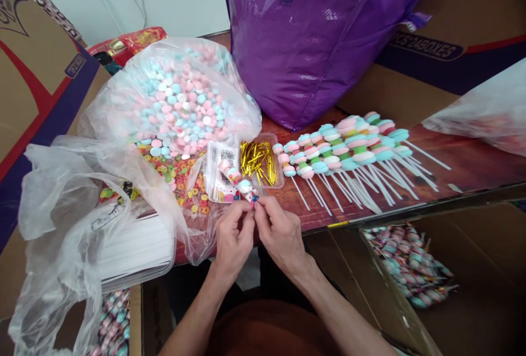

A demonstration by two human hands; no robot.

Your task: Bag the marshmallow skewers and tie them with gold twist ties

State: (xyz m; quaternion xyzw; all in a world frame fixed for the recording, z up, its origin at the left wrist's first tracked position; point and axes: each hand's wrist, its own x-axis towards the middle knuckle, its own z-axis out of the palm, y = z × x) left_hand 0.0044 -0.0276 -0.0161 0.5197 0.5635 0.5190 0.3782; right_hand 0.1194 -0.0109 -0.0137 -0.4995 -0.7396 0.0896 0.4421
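Observation:
My left hand (235, 231) and my right hand (280, 231) meet at the table's front edge, thumbs and forefingers pinched together. Between them is the lower end of a wrapped marshmallow skewer (233, 174), which tilts up to the left over a stack of printed wrappers (219, 164). Its stick and whatever tie is at the fingertips are hidden. Just behind sits a clear tray of gold twist ties (258, 160). To the right lie rows of unwrapped marshmallow skewers (345, 145), their white sticks (376, 186) pointing toward me.
An open plastic bag of pastel marshmallows (181, 98) stands at left, beside ring gummies (193, 183) and a container of white sticks (135, 246). Behind rises a purple bag (312, 38). Cartons flank the table; a box below right holds wrapped skewers (411, 263).

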